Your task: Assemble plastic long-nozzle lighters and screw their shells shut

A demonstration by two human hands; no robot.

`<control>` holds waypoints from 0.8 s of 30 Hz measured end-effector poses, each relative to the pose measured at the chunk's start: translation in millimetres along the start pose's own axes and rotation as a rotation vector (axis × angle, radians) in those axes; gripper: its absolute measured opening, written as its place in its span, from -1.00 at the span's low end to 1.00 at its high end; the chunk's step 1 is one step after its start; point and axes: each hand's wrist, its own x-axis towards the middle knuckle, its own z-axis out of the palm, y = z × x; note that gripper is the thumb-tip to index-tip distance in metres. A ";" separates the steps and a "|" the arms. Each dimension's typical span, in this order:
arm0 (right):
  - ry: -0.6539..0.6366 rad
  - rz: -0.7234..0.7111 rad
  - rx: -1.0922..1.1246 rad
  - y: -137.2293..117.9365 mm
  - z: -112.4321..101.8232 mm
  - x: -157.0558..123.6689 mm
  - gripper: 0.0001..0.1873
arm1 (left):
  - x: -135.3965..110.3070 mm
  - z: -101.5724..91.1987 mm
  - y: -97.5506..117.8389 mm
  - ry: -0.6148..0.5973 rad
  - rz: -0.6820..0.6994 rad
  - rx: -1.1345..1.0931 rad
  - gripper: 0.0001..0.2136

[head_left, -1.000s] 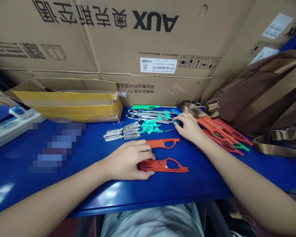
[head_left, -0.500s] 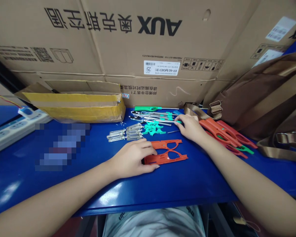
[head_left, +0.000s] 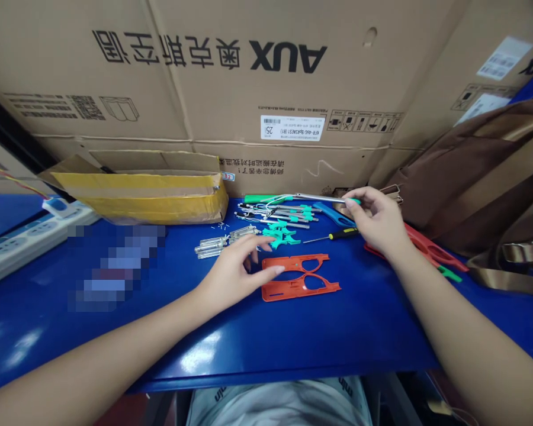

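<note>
My right hand [head_left: 379, 225] pinches a thin metal lighter tube [head_left: 322, 198] near its green end. A white wire trails from the tube's far end. My left hand [head_left: 235, 269] has its fingers apart, over the near edge of the clear fuel tanks [head_left: 209, 247] and beside two orange lighter shell halves. The upper orange shell half [head_left: 288, 263] and lower orange shell half [head_left: 284, 291] lie side by side, hollow side up. Teal triggers [head_left: 284, 235] lie heaped beyond my left fingers. More metal tubes [head_left: 288, 214] with wires and teal ends lie behind them.
A screwdriver [head_left: 337, 235] and a blue-handled tool [head_left: 335, 213] lie below my right hand. Orange lighter shells [head_left: 435, 248] lie by the brown bag [head_left: 462, 177]. A taped carton [head_left: 146, 198] and a power strip [head_left: 35, 234] stand left. Large cardboard [head_left: 204, 106] walls the back.
My right hand has lifted the metal tube off the pile and moved right and up, uncovering the screwdriver. My left hand has come off the orange shell halves, its fingers spreading.
</note>
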 end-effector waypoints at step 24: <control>-0.922 -0.059 -0.219 -28.8 -0.1 -16.5 -0.64 | 6.2 -0.1 7.5 -0.188 -0.493 -0.590 -0.59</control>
